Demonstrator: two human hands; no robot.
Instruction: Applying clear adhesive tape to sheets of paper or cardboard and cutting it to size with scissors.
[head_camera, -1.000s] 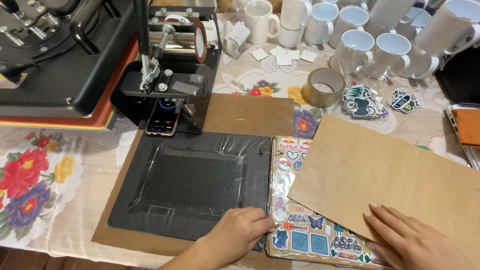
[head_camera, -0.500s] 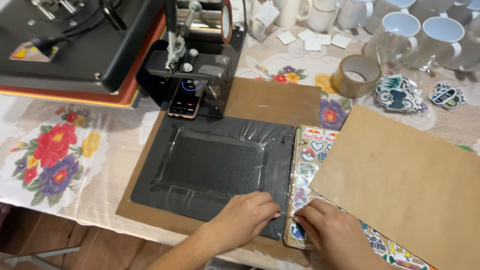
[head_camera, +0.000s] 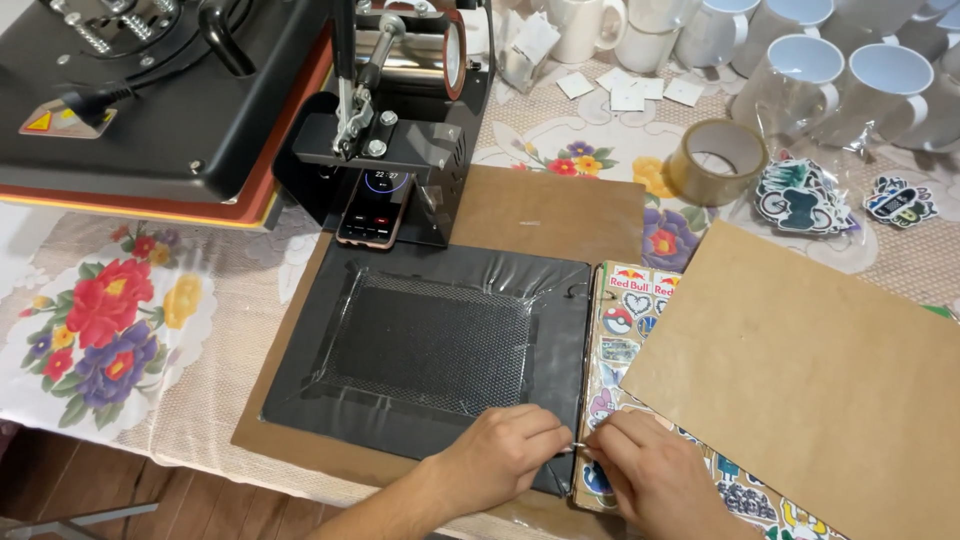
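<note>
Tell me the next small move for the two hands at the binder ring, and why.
Probably ease the small metal ring open: both the left hand and right hand pinch it at the seam between the black panel and the sticker-covered page.

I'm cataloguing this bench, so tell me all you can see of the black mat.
The black mat is a flat rectangle, glossy and wrinkled at its border, with a raised mesh-textured centre panel. It lies on a brown board, beside a sticker sheet. The left hand rests on its lower right corner.
</note>
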